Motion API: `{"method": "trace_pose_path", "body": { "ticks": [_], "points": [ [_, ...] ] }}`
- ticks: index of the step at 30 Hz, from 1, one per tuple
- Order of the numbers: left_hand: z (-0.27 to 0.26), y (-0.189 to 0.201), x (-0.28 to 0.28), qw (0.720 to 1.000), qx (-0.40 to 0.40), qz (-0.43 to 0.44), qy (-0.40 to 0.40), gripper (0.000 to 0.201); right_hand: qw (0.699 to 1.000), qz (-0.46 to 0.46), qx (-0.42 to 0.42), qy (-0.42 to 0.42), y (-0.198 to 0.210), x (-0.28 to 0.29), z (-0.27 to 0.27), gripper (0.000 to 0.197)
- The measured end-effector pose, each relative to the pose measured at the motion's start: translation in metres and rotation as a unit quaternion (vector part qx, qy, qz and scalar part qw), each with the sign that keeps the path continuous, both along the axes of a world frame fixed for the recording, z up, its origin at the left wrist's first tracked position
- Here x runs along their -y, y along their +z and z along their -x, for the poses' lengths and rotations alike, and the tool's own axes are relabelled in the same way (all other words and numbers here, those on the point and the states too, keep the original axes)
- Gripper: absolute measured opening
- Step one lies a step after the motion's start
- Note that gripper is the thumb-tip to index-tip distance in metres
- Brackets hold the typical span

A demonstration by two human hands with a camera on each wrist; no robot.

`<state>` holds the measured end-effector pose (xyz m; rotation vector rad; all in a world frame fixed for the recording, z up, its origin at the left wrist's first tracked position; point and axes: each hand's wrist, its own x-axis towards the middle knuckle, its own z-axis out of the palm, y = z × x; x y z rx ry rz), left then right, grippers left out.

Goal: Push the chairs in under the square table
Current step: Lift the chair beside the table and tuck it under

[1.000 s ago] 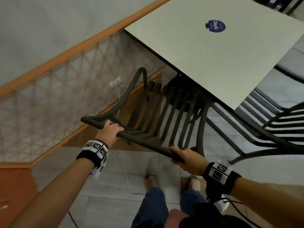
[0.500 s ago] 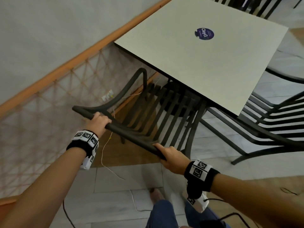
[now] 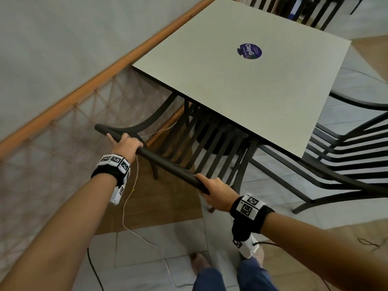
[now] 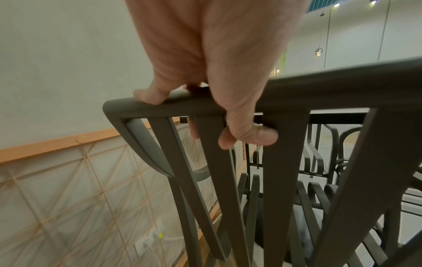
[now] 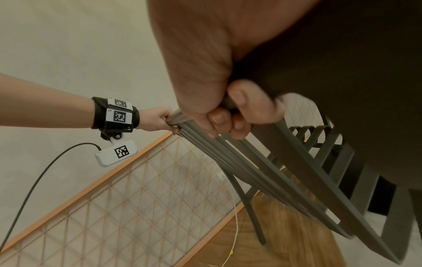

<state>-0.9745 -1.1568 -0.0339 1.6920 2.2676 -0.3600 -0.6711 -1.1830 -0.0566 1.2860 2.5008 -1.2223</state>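
Note:
A dark slatted metal chair (image 3: 201,143) stands at the near side of the square pale table (image 3: 241,85), its seat mostly hidden beneath the tabletop. My left hand (image 3: 123,143) grips the left end of the chair's top rail (image 3: 168,162), fingers curled over it and thumb wrapped under in the left wrist view (image 4: 228,112). My right hand (image 3: 216,192) grips the rail's right end, fingers curled round it (image 5: 233,117). A second dark slatted chair (image 3: 346,156) stands pulled out at the table's right side.
A wall with an orange rail and rope netting (image 3: 63,148) runs close along the left. A white cable (image 3: 134,206) trails on the floor by my feet (image 3: 199,261). More dark chairs (image 3: 294,11) stand behind the table's far edge. A round blue sticker (image 3: 249,51) marks the tabletop.
Both hands have pushed the chair forward, so its seat and armrests have slid beneath the tabletop. My grip on the top rail is unchanged.

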Motion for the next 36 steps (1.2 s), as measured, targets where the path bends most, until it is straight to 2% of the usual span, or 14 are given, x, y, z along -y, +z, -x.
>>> {"method": "trace_pose_path", "body": {
  "ticks": [8, 10, 12, 14, 17, 20, 22, 24, 25, 27, 30, 33, 34, 36],
  "points": [
    [-0.001, 0.006, -0.028, 1.0, -0.017, 0.006, 0.003, 0.018, 1.0, -0.007, -0.006, -0.016, 0.0, -0.018, 0.019, 0.043],
    [-0.005, 0.009, -0.027, 1.0, -0.016, 0.008, -0.006, 0.022, 1.0, -0.008, -0.011, -0.015, 0.0, -0.017, 0.017, 0.043],
    [-0.01, 0.006, -0.02, 0.999, -0.015, -0.036, -0.004, 0.024, 1.0, 0.011, -0.014, -0.003, 0.001, -0.014, 0.011, 0.052],
    [-0.02, 0.001, -0.007, 0.99, 0.03, -0.129, 0.051, 0.026, 0.999, 0.036, -0.008, 0.034, 0.005, -0.012, 0.0, 0.071],
    [-0.058, 0.008, 0.018, 0.927, 0.206, -0.265, 0.165, 0.038, 0.995, 0.031, 0.032, 0.086, 0.013, -0.022, -0.024, 0.081],
    [-0.097, 0.016, 0.033, 0.856, 0.332, -0.255, 0.304, 0.051, 0.988, 0.121, 0.008, 0.095, 0.0, -0.05, -0.06, 0.064],
    [-0.116, 0.019, 0.038, 0.761, 0.448, -0.234, 0.406, 0.064, 0.98, 0.187, -0.019, 0.061, -0.025, -0.072, -0.09, 0.054],
    [-0.128, 0.018, 0.042, 0.659, 0.543, -0.197, 0.481, 0.071, 0.985, 0.161, 0.025, 0.048, -0.051, -0.095, -0.118, 0.061],
    [-0.134, 0.017, 0.043, 0.639, 0.565, -0.178, 0.491, 0.07, 0.988, 0.115, 0.076, 0.071, -0.064, -0.107, -0.128, 0.066],
    [-0.147, 0.018, 0.04, 0.647, 0.556, -0.156, 0.498, 0.068, 0.976, 0.008, 0.16, 0.15, -0.084, -0.125, -0.136, 0.075],
    [-0.163, 0.015, 0.027, 0.656, 0.512, -0.177, 0.525, 0.068, 0.949, -0.09, 0.179, 0.244, -0.106, -0.141, -0.127, 0.071],
    [-0.176, 0.002, 0.021, 0.667, 0.487, -0.178, 0.535, 0.093, 0.931, -0.131, 0.193, 0.281, -0.131, -0.155, -0.112, 0.051],
    [-0.18, -0.003, 0.021, 0.665, 0.492, -0.174, 0.534, 0.1, 0.927, -0.138, 0.198, 0.285, -0.136, -0.158, -0.108, 0.045],
    [-0.188, -0.008, 0.022, 0.63, 0.517, -0.176, 0.552, 0.104, 0.921, -0.146, 0.196, 0.303, -0.151, -0.166, -0.102, 0.034]
  ]
}}
